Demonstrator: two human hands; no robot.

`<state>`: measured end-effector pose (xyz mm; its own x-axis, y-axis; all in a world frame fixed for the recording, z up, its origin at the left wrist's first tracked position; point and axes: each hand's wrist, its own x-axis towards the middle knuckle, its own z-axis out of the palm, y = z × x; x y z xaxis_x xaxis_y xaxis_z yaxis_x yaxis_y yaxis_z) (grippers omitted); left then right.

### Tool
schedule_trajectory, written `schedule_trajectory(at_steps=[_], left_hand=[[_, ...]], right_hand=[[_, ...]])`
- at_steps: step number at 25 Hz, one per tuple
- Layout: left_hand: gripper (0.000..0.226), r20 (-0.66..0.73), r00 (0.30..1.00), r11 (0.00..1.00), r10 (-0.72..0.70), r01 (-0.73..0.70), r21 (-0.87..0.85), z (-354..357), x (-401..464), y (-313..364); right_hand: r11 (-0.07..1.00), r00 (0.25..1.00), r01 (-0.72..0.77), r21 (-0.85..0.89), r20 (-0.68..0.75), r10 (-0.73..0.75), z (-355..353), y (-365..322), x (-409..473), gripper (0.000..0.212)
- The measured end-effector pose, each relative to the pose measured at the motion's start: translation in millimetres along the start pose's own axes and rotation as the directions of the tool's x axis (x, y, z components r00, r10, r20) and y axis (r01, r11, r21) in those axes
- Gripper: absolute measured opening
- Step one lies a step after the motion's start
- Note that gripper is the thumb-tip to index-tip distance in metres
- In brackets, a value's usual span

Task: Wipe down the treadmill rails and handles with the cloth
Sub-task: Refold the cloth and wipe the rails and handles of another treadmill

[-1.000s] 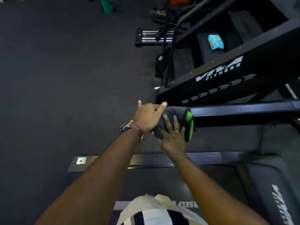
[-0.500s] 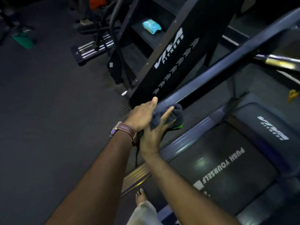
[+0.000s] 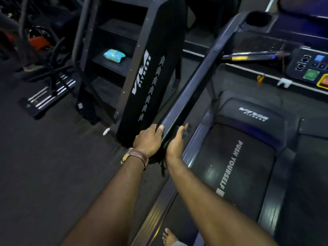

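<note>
Head view, looking down along two bare forearms. Left hand [image 3: 150,140], brown-strapped wristwatch [image 3: 137,157] at the wrist, curled over the near end of the treadmill's left rail [image 3: 193,86], thumb on the rail's top face, fingers out of sight on the far-left side. Right hand [image 3: 175,144] just right of it, fingers fairly straight and pressed against the rail's right flank over the cloth [image 3: 166,153]. Cloth dark with a green edge, mostly hidden, pinned between the two hands at the rail's near end, a dark fold hanging below the wrists. Rail running up and away to the far right, toward a cup holder [image 3: 258,18] and the console [image 3: 308,68] with green and blue buttons. Treadmill belt [image 3: 236,167] to the right, printed "PUSH YOURSELF". A bare foot [image 3: 169,237] at the near edge. To the left, a black stair machine [image 3: 150,71] marked "VIVA FITNESS", a light-blue packet [image 3: 114,55] lying on one of its steps. Dark floor [image 3: 53,166] further left.
</note>
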<state>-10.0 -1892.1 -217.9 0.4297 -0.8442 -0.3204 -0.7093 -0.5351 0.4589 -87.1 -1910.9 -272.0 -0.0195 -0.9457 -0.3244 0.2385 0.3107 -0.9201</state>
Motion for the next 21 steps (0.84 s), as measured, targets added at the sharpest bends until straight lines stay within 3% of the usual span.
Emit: schedule_trajectory(at_steps=[4,6,8,10,12,16,19,21], left_hand=[[0.045,-0.080,0.997,0.999,0.000,0.002,0.033,2.9,-6.3,1.6],[0.049,-0.069,0.998,0.998,0.012,-0.007,0.066,2.7,-3.5,1.6],[0.057,-0.039,0.999,0.994,0.022,-0.017,0.110,-0.2,4.3,7.2],[0.065,-0.002,1.000,0.993,0.023,-0.023,0.116,-2.6,15.6,16.6],[0.071,0.009,1.000,0.995,0.013,-0.014,0.094,-3.0,25.1,23.6],[0.084,0.007,1.000,0.999,-0.031,0.030,0.038,2.5,38.0,23.8],[0.094,0.038,0.996,0.996,-0.082,0.083,-0.019,3.4,49.8,22.9],[0.095,0.046,0.996,0.996,-0.080,0.082,-0.040,4.2,55.1,23.8]], right_hand=[[0.963,0.979,0.204,-0.175,0.045,-0.199,1.6,-11.5,-4.7,0.053],[0.997,0.999,0.052,-0.059,-0.007,-0.052,0.9,-12.6,17.9,0.055],[0.994,0.995,-0.089,-0.066,-0.049,0.086,0.8,-15.0,24.1,0.057],[0.966,0.999,0.022,-0.258,-0.029,-0.031,3.1,-16.8,19.8,0.060],[0.952,0.990,0.097,-0.290,-0.067,-0.121,4.6,-17.5,32.8,0.060],[0.977,0.981,-0.187,-0.099,-0.081,0.179,2.0,-25.1,40.9,0.057],[0.965,0.995,0.028,-0.261,-0.090,-0.053,8.7,-31.6,41.4,0.060],[0.987,0.994,0.016,-0.157,-0.104,-0.033,6.5,-31.4,63.1,0.057]])
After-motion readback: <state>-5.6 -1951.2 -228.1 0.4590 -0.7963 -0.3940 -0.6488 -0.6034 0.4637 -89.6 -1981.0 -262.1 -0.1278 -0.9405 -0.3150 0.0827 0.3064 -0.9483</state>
